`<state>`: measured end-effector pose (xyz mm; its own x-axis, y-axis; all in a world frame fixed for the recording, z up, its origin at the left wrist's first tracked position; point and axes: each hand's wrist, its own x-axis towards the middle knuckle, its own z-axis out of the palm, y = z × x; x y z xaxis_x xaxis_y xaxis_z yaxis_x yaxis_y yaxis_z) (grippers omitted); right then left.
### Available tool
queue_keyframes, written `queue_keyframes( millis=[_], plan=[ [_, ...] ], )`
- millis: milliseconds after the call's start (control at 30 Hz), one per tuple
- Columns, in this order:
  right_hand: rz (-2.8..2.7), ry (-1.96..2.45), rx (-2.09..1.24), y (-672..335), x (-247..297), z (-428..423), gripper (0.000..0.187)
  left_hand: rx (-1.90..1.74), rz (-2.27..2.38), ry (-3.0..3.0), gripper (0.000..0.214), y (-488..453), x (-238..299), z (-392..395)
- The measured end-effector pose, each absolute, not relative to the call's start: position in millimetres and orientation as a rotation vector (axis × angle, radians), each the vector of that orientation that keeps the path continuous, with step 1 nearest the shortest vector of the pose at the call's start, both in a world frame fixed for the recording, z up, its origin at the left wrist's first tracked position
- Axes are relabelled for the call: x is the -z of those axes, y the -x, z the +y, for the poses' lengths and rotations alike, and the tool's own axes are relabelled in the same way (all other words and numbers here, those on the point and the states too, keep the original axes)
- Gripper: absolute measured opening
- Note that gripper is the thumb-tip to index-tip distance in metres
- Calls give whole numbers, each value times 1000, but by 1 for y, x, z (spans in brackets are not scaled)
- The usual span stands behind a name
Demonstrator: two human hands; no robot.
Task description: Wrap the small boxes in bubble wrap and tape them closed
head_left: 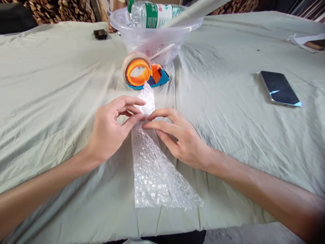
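A sheet of clear bubble wrap (157,176) lies on the cloth, gathered narrow at its middle and fanning out toward me. Its short upper end (147,100) points away from me. From the left, my left hand (113,127) pinches the gathered part between thumb and fingers. My right hand (181,137) meets it from the other side, its fingertips pressed on the same narrow spot. Whether anything is wrapped inside cannot be made out. Just beyond the upper end sits a tape dispenser (159,77), blue and orange, with a roll of clear tape on it.
Behind the dispenser stands a translucent plastic basin (154,40) with a green-labelled bottle (152,15) and a pale rolled length across its rim. A smartphone (280,88) lies to the right; a small black device (100,34) is at the back left. Pale green cloth (63,84) covers the table.
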<state>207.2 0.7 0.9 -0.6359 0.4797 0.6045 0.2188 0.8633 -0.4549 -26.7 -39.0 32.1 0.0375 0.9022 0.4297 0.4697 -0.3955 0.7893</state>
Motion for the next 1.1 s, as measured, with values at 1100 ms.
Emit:
queue_keyframes(
  millis=[1100],
  plan=[
    [-2231,1147,-529,-205,-4,7,41,-1057,1772,-1621,56,29,-20,-31]
  ],
)
